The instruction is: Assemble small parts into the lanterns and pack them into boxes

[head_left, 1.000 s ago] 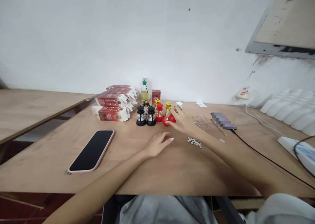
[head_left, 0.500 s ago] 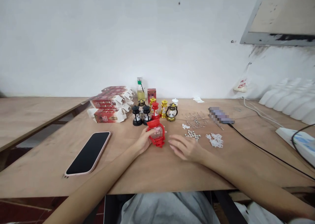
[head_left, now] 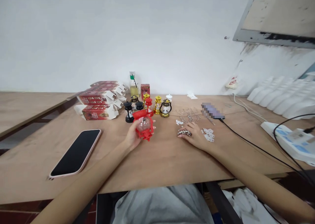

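Observation:
My left hand (head_left: 133, 137) is wrapped round a small red toy lantern (head_left: 144, 127) with a clear globe. The lantern is tipped over, its broad base up and its pointed top down. My right hand (head_left: 195, 136) rests at a pile of small round silvery discs (head_left: 184, 131), thumb and fingers apart around it. Partly under and beside its fingertips lie the thin bent wires (head_left: 189, 113). White plastic pieces (head_left: 208, 134) lie just right of that hand, and smaller white bits (head_left: 179, 122) to its left.
Behind the hands stand several small lanterns, among them a black one (head_left: 129, 112), a gold one (head_left: 157, 105) and a black-and-gold one (head_left: 165, 108). Red boxes (head_left: 98, 111) are stacked at left. A phone (head_left: 76, 153), a cabled device (head_left: 213, 111) and a power strip (head_left: 290, 142) lie around.
My right hand has moved from beside the red lantern to the pile of discs on the right. My left hand still holds the lantern. The whole view has shifted slightly.

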A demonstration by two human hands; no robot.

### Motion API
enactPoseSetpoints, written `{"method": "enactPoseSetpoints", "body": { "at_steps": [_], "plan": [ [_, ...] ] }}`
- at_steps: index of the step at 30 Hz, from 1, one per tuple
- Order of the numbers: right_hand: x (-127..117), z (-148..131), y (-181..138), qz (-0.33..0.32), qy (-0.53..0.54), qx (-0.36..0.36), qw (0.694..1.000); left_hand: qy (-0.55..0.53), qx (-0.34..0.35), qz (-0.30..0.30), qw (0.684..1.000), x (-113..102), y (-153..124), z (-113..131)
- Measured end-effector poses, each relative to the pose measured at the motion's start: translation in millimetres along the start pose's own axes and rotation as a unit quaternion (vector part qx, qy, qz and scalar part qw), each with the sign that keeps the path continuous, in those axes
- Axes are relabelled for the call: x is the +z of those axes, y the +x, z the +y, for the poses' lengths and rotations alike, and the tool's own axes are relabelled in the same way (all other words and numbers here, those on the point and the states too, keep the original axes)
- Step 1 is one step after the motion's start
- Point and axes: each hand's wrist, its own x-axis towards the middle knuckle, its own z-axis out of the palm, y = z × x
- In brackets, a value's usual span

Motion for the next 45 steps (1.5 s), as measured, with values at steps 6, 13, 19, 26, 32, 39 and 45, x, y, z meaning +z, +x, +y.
{"method": "enactPoseSetpoints", "body": {
  "at_steps": [6, 13, 19, 26, 32, 39, 45],
  "plan": [
    [3, 1, 4, -0.02, -0.021, 0.016, 0.999, 0.027, 0.049, 0.025, 0.998, 0, 0, 0],
    [3, 2, 4, -0.025, -0.012, 0.06, 0.998, 0.039, 0.023, 0.024, 0.999, 2, -3, 0],
    [3, 2, 5, -0.041, 0.0, 0.096, 0.995, 0.04, 0.021, 0.031, 0.998, 4, -5, 2],
    [3, 4, 5, -0.053, 0.018, 0.106, 0.993, 0.06, 0.041, 0.014, 0.997, 1, -4, -2],
    [3, 4, 5, -0.052, 0.021, 0.116, 0.992, 0.071, 0.055, -0.005, 0.996, 2, -3, -3],
    [2, 1, 4, -0.032, -0.011, 0.067, 0.997, 0.276, 0.216, 0.02, 0.936, 1, -10, -14],
    [-4, -23, 8, 0.056, 0.042, 0.034, 0.997, 0.427, 0.343, -0.06, 0.835, 2, -17, -16]
  ]
}}
